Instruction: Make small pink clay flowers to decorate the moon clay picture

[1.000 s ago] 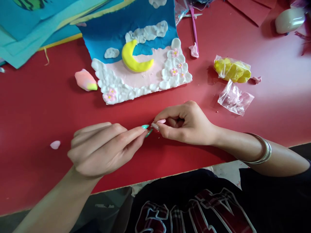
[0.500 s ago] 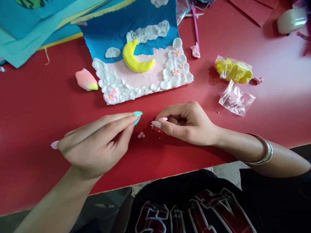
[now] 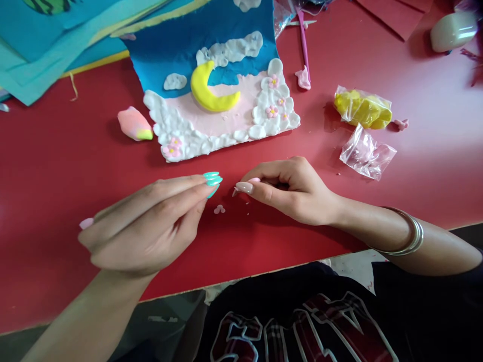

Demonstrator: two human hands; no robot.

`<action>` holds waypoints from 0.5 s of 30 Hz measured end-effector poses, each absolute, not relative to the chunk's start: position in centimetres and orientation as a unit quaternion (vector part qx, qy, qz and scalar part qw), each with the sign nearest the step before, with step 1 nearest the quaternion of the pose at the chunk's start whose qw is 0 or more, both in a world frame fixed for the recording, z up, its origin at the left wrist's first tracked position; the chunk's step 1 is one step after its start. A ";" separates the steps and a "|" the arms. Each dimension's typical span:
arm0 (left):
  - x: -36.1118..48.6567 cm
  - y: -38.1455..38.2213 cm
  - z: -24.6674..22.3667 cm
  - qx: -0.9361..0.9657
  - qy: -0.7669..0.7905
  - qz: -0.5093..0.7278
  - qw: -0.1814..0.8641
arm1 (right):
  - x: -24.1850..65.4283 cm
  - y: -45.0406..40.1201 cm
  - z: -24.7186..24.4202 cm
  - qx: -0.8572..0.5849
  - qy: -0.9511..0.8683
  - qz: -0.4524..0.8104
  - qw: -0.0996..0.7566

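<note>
Three small pale-pink lobes, joined in one cluster (image 3: pixel 219 209), lie on the red bench (image 3: pixel 234 246) between the two hands, touching neither. The right hand (image 3: pixel 237 188) pinches a tiny pale piece (image 3: pixel 234 192) between thumb and finger, just beyond the cluster. The left hand (image 3: pixel 216 185) has its teal-nailed fingertips pressed together; whether anything is between them I cannot tell. Behind its knuckles, partly hidden, sits a pink drop-shaped piece (image 3: pixel 86 223).

Large pale-outlined letters (image 3: pixel 290 334) run across the dark shirt (image 3: pixel 264 286), but its folds keep me from reading them with certainty. No other writing is legible.

Beyond the hands lies a clay picture (image 3: pixel 211 123): blue above, pale pink below, with a yellow crescent moon (image 3: pixel 215 100), white clouds, white lumps along the lower edge and small pink flowers in both lower corners. Just left of it is a pink lump with a yellow tip (image 3: pixel 135 124). To the right are a pink stick (image 3: pixel 304 48) with a pink scrap of clay (image 3: pixel 303 79) at its near end, a clear bag of yellow clay (image 3: pixel 363 108) and, just in front, a bag of pink clay (image 3: pixel 367 152).

Coloured sheets (image 3: pixel 75 45) overlap at the far left; red paper (image 3: pixel 394 15) and a glossy whitish object (image 3: pixel 453 32) are at the far right. Metal bangles (image 3: pixel 417 233) circle the right forearm. Below the bench edge, the floor shows grey and dim.
</note>
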State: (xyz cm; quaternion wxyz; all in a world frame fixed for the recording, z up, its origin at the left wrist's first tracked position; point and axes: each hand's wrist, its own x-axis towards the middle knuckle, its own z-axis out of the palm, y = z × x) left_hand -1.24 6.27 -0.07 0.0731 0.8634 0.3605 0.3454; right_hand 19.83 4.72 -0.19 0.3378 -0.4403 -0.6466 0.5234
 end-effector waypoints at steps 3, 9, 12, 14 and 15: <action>-1.5 6.2 0.0 0.903 0.288 0.319 -0.011 | 19.8 4.7 -0.2 -0.437 -0.649 0.525 0.335; -1.6 6.2 -0.1 0.899 0.316 0.303 -0.009 | 19.8 4.7 -0.3 -0.440 -0.654 0.517 0.334; -1.4 6.2 -0.4 0.892 0.321 0.318 -0.023 | 19.8 4.7 -0.3 -0.440 -0.659 0.509 0.336; -1.3 6.2 -0.4 0.894 0.311 0.323 -0.011 | 19.7 4.7 -0.3 -0.441 -0.661 0.504 0.338; -1.2 6.2 -0.3 0.896 0.306 0.323 -0.006 | 19.7 4.7 -0.4 -0.441 -0.663 0.502 0.339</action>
